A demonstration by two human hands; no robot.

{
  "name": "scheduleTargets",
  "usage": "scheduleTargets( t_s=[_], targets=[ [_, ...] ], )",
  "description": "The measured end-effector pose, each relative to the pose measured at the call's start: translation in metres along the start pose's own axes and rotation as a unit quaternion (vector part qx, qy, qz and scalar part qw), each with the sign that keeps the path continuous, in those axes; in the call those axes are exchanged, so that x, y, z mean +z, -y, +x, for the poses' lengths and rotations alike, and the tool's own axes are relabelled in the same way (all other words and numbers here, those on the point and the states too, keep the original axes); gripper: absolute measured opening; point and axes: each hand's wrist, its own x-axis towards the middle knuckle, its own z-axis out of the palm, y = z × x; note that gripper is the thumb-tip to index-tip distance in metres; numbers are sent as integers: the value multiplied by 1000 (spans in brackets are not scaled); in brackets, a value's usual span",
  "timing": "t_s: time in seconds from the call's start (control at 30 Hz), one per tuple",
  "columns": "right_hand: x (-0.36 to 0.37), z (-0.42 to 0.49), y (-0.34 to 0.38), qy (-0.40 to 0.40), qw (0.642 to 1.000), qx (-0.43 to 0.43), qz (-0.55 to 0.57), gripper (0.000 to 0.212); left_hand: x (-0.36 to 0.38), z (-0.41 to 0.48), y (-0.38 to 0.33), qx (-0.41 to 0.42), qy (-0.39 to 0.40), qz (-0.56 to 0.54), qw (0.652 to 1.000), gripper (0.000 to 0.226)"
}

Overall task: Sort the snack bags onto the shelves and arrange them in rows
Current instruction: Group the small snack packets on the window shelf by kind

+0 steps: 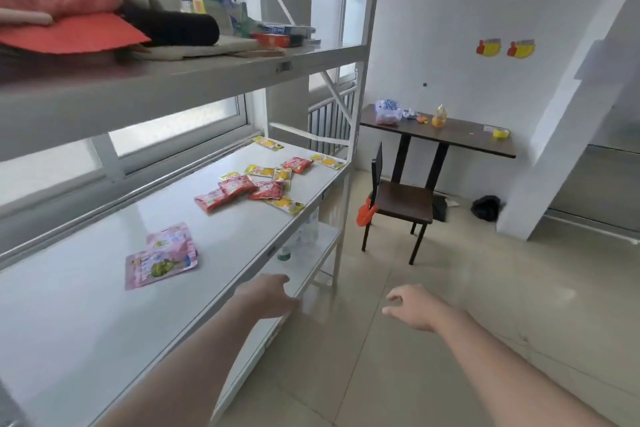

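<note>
On the glossy white metal middle shelf [104, 315] of the shelving rack, the snack bags are seen in two groups. Two flat pink foil pouches [162, 255], overlapping, lie near the shelf's middle, their long axes running roughly along its length. Toward the far end of the shelf, a loose scatter of small red and yellow sachets [258, 185] is spread without order, several overlapping and turned at different angles; no rows are yet formed, so the task is judged to be at an early stage.

The left hand [268, 295] is shown at the shelf's front edge, palm down, fingers loosely extended and holding nothing. The right hand [414, 305] is held out over the tiled floor, well clear of the shelf's front edge, fingers slightly curled and likewise empty.

The relation governing the coming move: the pink pouches lie up and to the left of the left hand, further in on the shelf, and the sachets lie beyond it toward the far end. The left hand is the nearer to both groups; a reach by the right hand would have to cross the shelf's front edge first.
</note>
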Motion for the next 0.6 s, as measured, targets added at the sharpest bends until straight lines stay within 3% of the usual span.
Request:
scheduleTargets(
  t_s=[0.2, 0.6],
  targets=[
    [-63, 126, -17, 7, 1000, -29, 6, 51, -26, 108, -37, -15, -8, 20, 1000, 71],
    [-192, 390, -36, 54, 978, -172, -101, 45, -61, 305, -89, -183, -61, -42, 980, 59]
  ],
)
